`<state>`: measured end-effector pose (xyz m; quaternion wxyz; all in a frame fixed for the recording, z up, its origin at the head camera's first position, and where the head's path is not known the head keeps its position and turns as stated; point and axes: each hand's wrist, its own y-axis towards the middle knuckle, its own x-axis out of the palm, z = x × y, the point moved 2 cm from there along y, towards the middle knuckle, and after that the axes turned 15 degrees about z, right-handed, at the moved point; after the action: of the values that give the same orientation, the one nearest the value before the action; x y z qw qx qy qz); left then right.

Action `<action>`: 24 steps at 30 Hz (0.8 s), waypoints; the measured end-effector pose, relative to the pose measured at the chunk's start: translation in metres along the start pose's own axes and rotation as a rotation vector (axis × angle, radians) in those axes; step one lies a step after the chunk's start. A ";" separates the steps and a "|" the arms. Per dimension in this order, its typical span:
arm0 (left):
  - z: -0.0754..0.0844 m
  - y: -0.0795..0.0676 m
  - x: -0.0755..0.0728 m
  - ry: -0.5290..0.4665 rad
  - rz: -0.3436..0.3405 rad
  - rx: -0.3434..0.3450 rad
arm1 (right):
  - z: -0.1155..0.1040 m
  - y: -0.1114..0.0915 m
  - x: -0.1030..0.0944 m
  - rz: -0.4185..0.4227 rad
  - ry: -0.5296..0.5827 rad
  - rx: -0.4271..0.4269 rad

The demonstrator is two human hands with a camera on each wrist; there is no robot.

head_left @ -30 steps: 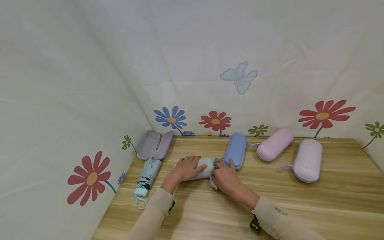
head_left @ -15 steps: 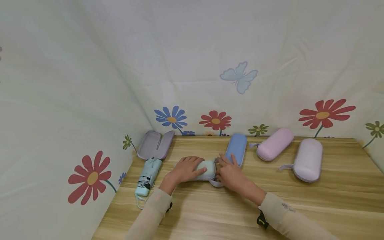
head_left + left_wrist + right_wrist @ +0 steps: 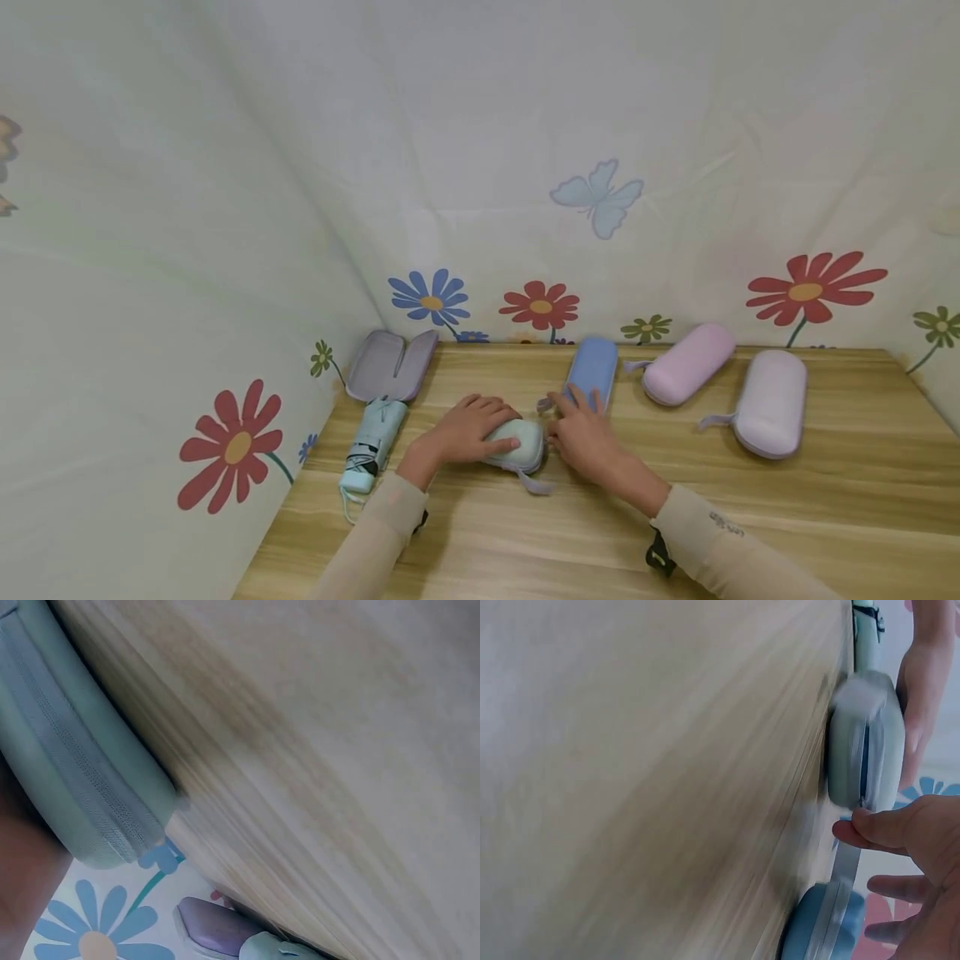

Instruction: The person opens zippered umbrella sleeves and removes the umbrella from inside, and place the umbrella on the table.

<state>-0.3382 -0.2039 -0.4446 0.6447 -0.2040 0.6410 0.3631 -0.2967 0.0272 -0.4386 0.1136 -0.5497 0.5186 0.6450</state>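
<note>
And there's the mint case, flat on the wooden surface in front of me, and I make it the clock's centre! My left grip wraps it from nine o'clock, thumb over the top, fingers round the far side: a good, closed hold. At three o'clock my right grip pinches thumb to forefinger on what I take for the zip pull, too small to make out, other fingers spread loose towards the blue case at half past one. A dark slit shows along the zip, so it looks at least partly undone. I judge it light, a springy shell under cloth, hardly fragile, but apt to skid or swivel on this smooth top. So grasp it low across both long walls, don't squash the lid, and mind the strap trailing at five o'clock!
</note>
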 end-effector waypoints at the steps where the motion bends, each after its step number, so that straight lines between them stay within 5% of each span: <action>1: 0.001 -0.001 0.001 0.012 0.012 0.000 | 0.001 -0.001 0.000 0.009 -0.007 0.008; 4: 0.009 -0.003 0.001 0.064 0.035 -0.099 | 0.004 -0.002 -0.001 0.019 -0.010 0.004; 9: 0.019 -0.008 -0.007 0.160 0.029 -0.504 | 0.001 -0.005 -0.005 0.036 -0.008 -0.050; 12: 0.021 -0.011 -0.014 0.215 0.029 -0.680 | -0.007 -0.007 -0.004 0.036 0.024 -0.089; 15: 0.025 -0.012 -0.017 0.238 0.033 -0.767 | -0.018 -0.008 -0.002 0.029 0.103 -0.125; 21: 0.033 -0.002 -0.006 0.034 0.104 -0.859 | -0.031 -0.010 0.005 0.050 0.186 -0.115; 24: 0.033 0.004 0.000 0.035 0.155 -0.876 | -0.033 -0.010 0.008 0.053 0.182 -0.122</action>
<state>-0.3183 -0.1774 -0.4406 0.4575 -0.4152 0.4508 0.6443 -0.2732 0.0014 -0.4461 0.0155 -0.5980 0.5008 0.6256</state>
